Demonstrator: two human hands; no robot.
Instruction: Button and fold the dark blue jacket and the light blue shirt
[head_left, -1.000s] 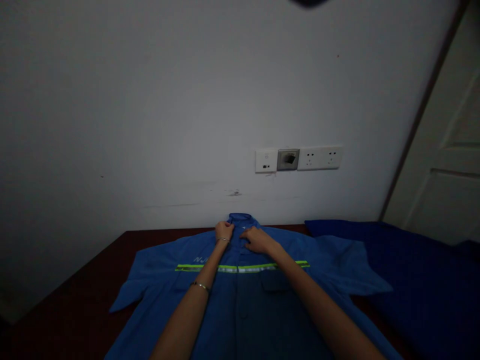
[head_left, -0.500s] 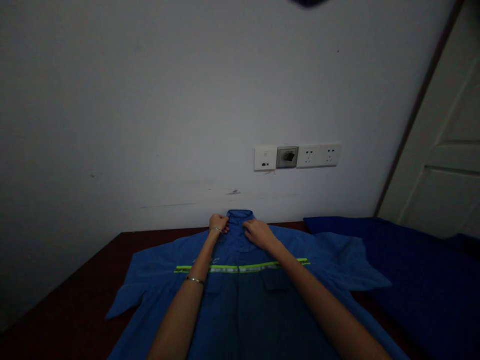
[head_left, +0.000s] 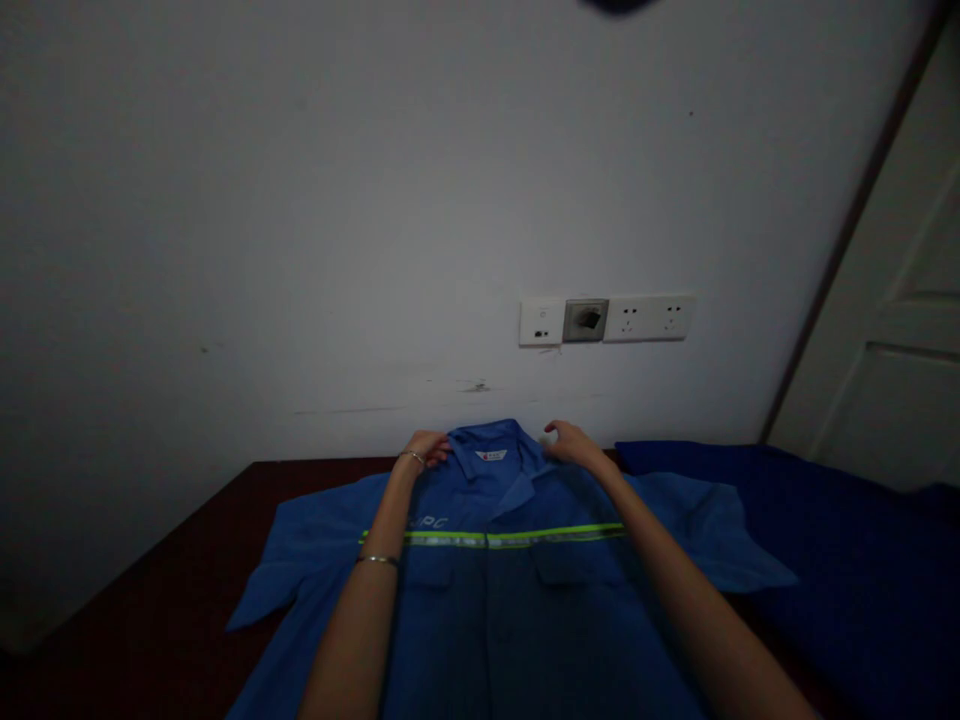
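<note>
A blue short-sleeved work shirt [head_left: 450, 620] lies spread front up, with a yellow-green and silver reflective band across the chest and pale lettering above it. Its collar stands open, and a white label shows inside. At the collar's left side, my left hand [head_left: 429, 448] has its fingers closed on the collar edge. My right hand [head_left: 571, 445] is just right of the collar, thumb and fingers apart, holding nothing. Both forearms reach across the shirt front, and a bracelet and a bangle are on the left one.
The shirt rests on a dark red surface [head_left: 172, 560] against a pale wall [head_left: 337, 220]. Dark blue fabric [head_left: 847, 560] lies to the right. Sockets and a switch panel [head_left: 649, 318] are on the wall above. A panelled door [head_left: 907, 380] stands at far right.
The collar has been spread open, uncovering the label. My right hand has let go and moved right, and my left hand has shifted slightly left. The view has turned slightly left.
</note>
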